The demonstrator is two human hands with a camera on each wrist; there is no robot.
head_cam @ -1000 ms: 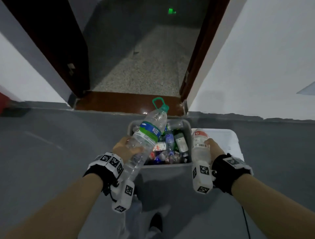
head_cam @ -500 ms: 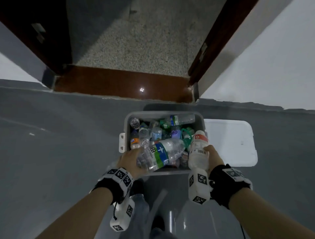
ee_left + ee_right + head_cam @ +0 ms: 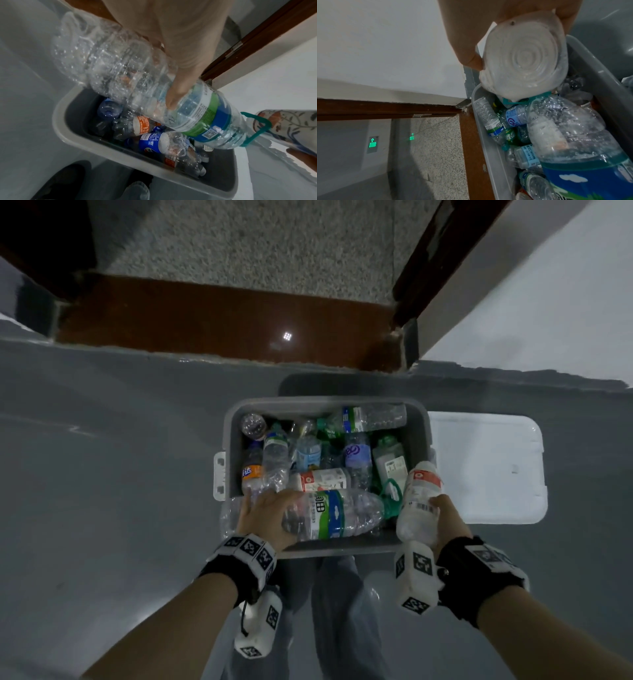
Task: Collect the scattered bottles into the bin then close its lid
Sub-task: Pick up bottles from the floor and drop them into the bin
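Left hand (image 3: pixel 265 517) has swung the big water bottle (image 3: pixel 337 518) flat over the bin (image 3: pixel 419 426) | right hand (image 3: pixel 445 517) grips the white bottle (image 3: pixel 419 498) | lid (image 3: pixel 486 467) still off, drop imminent

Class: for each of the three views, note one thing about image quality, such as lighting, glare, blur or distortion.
Head view: dim overall, with a small square glare spot on the brown threshold and wide-angle bending at the edges. Left wrist view: the left hand is so close that it looks soft and pale. Right wrist view: the white bottle base looms large, and green signs glow in the dark corridor.
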